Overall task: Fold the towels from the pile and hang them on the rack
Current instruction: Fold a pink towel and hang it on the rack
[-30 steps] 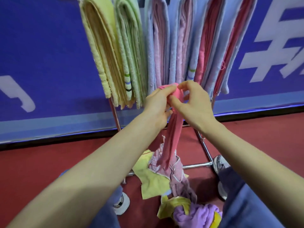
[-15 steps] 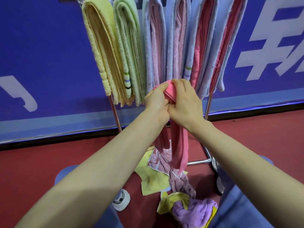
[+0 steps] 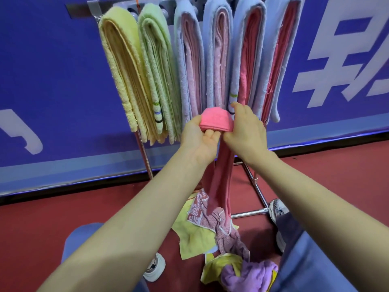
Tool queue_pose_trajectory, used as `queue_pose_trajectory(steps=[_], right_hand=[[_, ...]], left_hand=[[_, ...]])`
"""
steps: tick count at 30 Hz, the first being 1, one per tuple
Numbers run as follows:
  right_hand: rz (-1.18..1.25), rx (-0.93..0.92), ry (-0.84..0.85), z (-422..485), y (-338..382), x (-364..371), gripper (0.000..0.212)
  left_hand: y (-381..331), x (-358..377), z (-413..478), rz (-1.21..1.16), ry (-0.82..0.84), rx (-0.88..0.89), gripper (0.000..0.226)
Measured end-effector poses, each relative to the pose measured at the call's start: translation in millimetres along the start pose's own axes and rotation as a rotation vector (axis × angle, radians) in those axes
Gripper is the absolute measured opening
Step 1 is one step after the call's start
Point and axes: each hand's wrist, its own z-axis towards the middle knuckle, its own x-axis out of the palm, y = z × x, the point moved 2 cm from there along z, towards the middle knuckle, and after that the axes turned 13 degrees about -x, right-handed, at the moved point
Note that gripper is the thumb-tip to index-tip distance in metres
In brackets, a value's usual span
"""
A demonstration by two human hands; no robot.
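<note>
A pink towel (image 3: pixel 216 121) is folded over at its top and hangs down in a long strip toward the floor. My left hand (image 3: pixel 197 140) holds the fold from the left and below, fingers under it. My right hand (image 3: pixel 246 131) grips the fold from the right, fingers curled over its top. Both hands are just in front of the lower ends of the towels on the metal rack (image 3: pixel 145 152). Folded yellow, green, light blue and pink towels (image 3: pixel 189 66) hang side by side on it. The pile of loose towels (image 3: pixel 221 234) lies on the floor below.
A blue wall banner (image 3: pixel 52 70) with white lettering stands right behind the rack. The floor (image 3: pixel 31 224) is dark red. My knees and white shoes (image 3: pixel 154 268) flank the pile, and the rack's base bar (image 3: pixel 248 212) runs across behind it.
The hands have turned the pink towel's top into a broad flat fold and raised it slightly. The view has tilted up, showing the rack's top bar.
</note>
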Motion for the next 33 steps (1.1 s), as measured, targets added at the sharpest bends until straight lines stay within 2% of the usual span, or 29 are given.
queue_pose_trajectory(steps=[3, 5, 6, 7, 9, 11, 13, 15, 21, 24, 27, 30, 33], right_hand=[[-0.035, -0.085, -0.013, 20.9, 0.5, -15.8, 0.043], [-0.051, -0.139, -0.008, 35.4, 4.4, -24.9, 0.041], [-0.062, -0.173, 0.002, 41.7, 7.0, -28.6, 0.042], [-0.07, -0.212, 0.014, 47.2, 9.8, -31.9, 0.042], [-0.09, -0.282, 0.023, 57.8, 15.2, -39.7, 0.04], [-0.113, -0.343, 0.031, 68.3, 19.4, -49.4, 0.038], [-0.111, -0.396, 0.026, 79.0, 20.3, -61.8, 0.035], [-0.099, -0.419, 0.001, 89.0, 15.6, -76.9, 0.033], [-0.141, -0.39, -0.118, 107.1, -17.5, -119.4, 0.033], [-0.157, -0.241, -0.163, 96.1, -42.3, -117.8, 0.035], [0.058, -0.025, -0.123, 83.2, -58.7, -95.3, 0.039], [0.152, 0.057, -0.217, 93.0, -80.1, -90.6, 0.026], [0.062, -0.031, -0.268, 111.5, -102.4, -108.2, 0.025]], left_hand=[[7.4, -20.4, -4.5, 0.318, -0.094, -0.009, 0.016], [15.6, -41.4, -6.8, 0.58, -0.248, -0.015, 0.014], [16.8, -47.5, -8.3, 0.715, -0.308, 0.028, 0.023], [14.1, -49.4, -7.9, 0.852, -0.349, 0.128, 0.036], [-2.0, -33.3, -3.6, 1.185, -0.345, 0.475, 0.052], [-19.2, 2.6, -0.9, 1.404, -0.31, 0.782, 0.053], [-31.7, 37.7, 1.8, 1.508, -0.279, 0.926, 0.043], [-36.5, 65.3, 6.6, 1.603, -0.265, 0.997, 0.036], [-30.8, 114.9, 23.0, 1.67, -0.29, 1.065, 0.035], [-22.6, 133.8, 30.1, 1.597, -0.208, 1.165, 0.023], [-4.7, 159.5, 27.7, 1.57, -0.09, 1.26, 0.013], [3.0, 176.5, 29.5, 1.667, -0.096, 1.282, 0.02], [-1.1, 179.8, 41.8, 1.941, -0.183, 1.166, 0.037]])
